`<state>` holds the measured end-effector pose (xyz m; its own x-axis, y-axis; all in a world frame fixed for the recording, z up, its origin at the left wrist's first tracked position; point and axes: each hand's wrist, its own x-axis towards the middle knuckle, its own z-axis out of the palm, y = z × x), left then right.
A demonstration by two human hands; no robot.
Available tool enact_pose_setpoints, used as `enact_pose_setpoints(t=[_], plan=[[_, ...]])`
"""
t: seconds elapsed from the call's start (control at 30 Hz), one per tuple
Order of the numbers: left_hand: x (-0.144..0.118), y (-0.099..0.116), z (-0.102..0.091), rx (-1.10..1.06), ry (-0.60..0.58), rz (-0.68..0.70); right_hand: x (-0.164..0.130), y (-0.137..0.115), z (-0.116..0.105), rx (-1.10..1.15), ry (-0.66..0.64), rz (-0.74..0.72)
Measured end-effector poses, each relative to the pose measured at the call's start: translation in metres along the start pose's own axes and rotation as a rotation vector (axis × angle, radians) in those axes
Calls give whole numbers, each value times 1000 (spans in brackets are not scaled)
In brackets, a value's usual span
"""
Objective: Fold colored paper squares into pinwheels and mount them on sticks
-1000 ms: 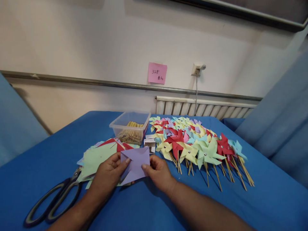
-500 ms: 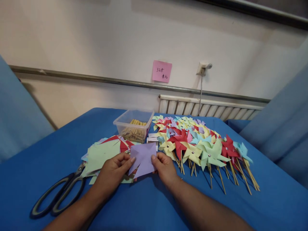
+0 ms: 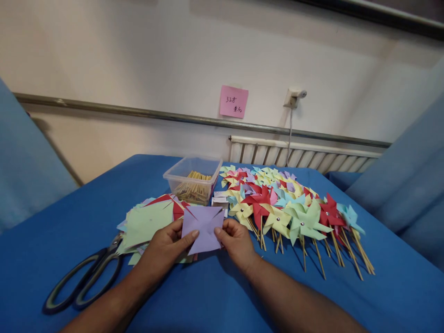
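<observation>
A purple paper square with slits cut in from its corners is held up between my two hands. My left hand pinches its left edge, thumb on the front face. On the right edge, my right hand grips it the same way, with the thumb on the front and the fingers behind. Beside my left hand lies a pile of coloured paper squares, a pale green square on top and a red paper piece behind. Dark-handled scissors rest left of the pile, blades partly hidden under the paper.
A clear plastic box holding thin wooden sticks stands behind the pile. Many finished paper pinwheels on sticks cover the right side of the blue-covered table. Small white boxes sit between them. A radiator is behind.
The purple square has shifted slightly left and now lies flatter toward me, with its slits spread evenly. My left thumb has moved further onto the sheet.
</observation>
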<state>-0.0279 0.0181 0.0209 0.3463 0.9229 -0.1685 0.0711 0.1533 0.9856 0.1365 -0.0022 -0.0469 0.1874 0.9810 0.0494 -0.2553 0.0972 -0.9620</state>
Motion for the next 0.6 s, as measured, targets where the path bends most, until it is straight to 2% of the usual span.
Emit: enact_pose_setpoints(t=[0.23, 0.43, 0.6], plan=[[1, -3, -2, 6, 23, -67, -1, 1, 2, 36, -10, 15], [1, -3, -6, 21, 39, 65, 1, -2, -2, 105, -18, 49], [1, -5, -7, 28, 51, 116, 3, -6, -7, 168, 7, 81]])
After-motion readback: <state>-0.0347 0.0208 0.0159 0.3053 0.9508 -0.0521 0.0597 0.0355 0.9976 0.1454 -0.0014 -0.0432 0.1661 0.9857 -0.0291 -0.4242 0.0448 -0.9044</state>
